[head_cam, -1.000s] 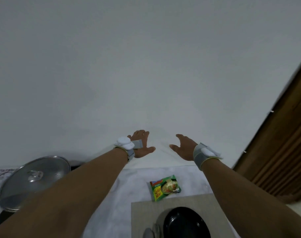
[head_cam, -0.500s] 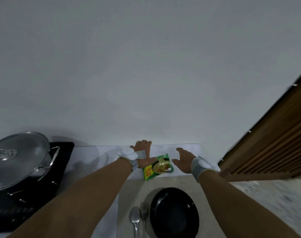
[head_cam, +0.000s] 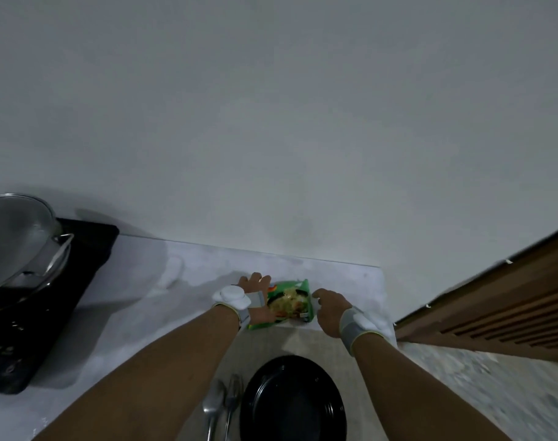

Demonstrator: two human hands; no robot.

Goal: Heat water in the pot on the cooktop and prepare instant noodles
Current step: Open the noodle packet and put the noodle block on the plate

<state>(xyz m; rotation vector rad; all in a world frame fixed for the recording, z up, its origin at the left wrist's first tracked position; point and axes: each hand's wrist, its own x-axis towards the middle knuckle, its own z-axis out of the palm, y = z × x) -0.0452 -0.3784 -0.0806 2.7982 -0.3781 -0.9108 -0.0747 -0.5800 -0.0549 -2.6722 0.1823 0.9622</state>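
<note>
Fingers (head_cam: 256,277) of the left hand (head_cam: 255,292) and right hand (head_cam: 330,308) flanked the instant noodle packet (head_cam: 289,302) lying on the white counter (head_cam: 351,281), grip unclear; a careless tear could spill noodles far from the pot (head_cam: 16,227).

Left arm: our bare left forearm (head_cam: 150,374) runs from the lower left of the frame up toward the centre.
Right arm: our bare right forearm (head_cam: 408,380) comes in from the lower right and slants up toward the centre.
Wrists: each carries a grey band with a white module, left (head_cam: 231,297) and right (head_cam: 362,324).
Left grip (head_cam: 255,289): back up, fingers forward, thumb laid over the left edge of the noodle packet (head_cam: 289,302), pinching it.
Right grip (head_cam: 330,308): back up, fingers curled down at the packet's right edge; we cannot tell whether it holds.
</note>
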